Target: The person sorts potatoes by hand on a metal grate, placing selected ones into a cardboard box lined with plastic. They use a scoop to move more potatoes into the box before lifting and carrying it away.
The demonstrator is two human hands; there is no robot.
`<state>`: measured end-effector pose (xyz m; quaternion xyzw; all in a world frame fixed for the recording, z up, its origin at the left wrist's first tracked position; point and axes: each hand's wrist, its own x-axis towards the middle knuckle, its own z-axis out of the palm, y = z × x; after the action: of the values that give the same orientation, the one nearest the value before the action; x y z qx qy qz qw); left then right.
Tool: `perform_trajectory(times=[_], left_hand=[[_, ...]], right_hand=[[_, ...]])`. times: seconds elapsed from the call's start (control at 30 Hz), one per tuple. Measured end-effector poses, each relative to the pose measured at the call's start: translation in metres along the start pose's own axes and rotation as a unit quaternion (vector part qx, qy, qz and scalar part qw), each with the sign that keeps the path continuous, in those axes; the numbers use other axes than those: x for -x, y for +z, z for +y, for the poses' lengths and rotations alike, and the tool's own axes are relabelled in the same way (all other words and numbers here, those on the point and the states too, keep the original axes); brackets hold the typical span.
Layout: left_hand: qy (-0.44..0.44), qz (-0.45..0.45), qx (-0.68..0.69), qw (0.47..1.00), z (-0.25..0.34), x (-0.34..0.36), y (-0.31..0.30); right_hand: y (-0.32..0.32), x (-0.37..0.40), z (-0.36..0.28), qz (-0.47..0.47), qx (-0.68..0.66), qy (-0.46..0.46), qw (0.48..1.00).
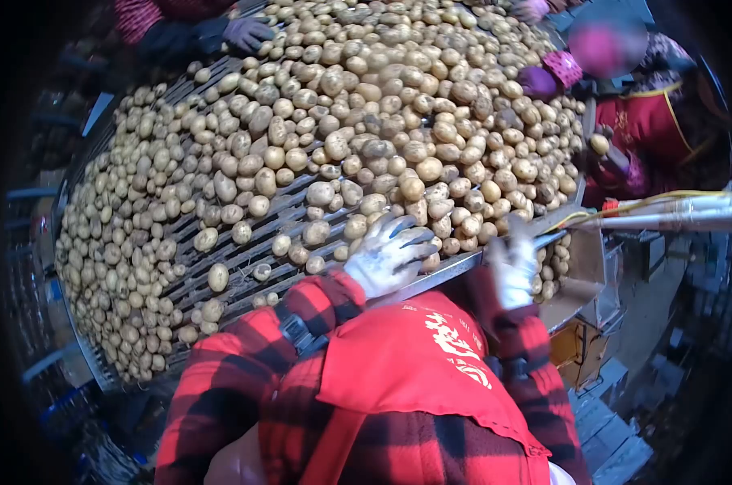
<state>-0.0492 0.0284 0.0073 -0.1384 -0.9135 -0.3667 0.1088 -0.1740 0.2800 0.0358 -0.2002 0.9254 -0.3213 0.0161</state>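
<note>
A wide heap of potatoes [334, 145] lies over a slatted rack [249, 250] in front of me. In a white glove with dark fingertips, my left hand [389, 255] reaches over the rack's near rim, fingers spread against the nearest potatoes. It grips no potato that I can see. Farther right, my right hand [513, 265], also gloved in white, is raised at the rim, its thumb apart from the somewhat blurred fingers. Potatoes are close to its fingertips, and nothing shows in its grasp. Both my sleeves are red and black plaid.
A wooden-sided box [572, 301] with more potatoes stands right of my right hand. White tubes [673, 212] with a yellow cord jut out at the right. A co-worker's gloved hand [249, 34] rests at the far left edge; another person's purple glove [537, 82] touches the heap at right.
</note>
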Motion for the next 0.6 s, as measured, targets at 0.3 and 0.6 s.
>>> perform_trajectory(times=[0.3,0.6], left_hand=[[-0.315,0.138,-0.224,0.912,-0.036,0.111,-0.043],[-0.285,0.197,-0.175,0.922,-0.043,0.069,-0.064]], right_hand=[[0.145,-0.091,-0.086,-0.068,0.161,-0.352,0.920],[0.108,-0.251,-0.017,0.073,0.235,-0.232,0.941]])
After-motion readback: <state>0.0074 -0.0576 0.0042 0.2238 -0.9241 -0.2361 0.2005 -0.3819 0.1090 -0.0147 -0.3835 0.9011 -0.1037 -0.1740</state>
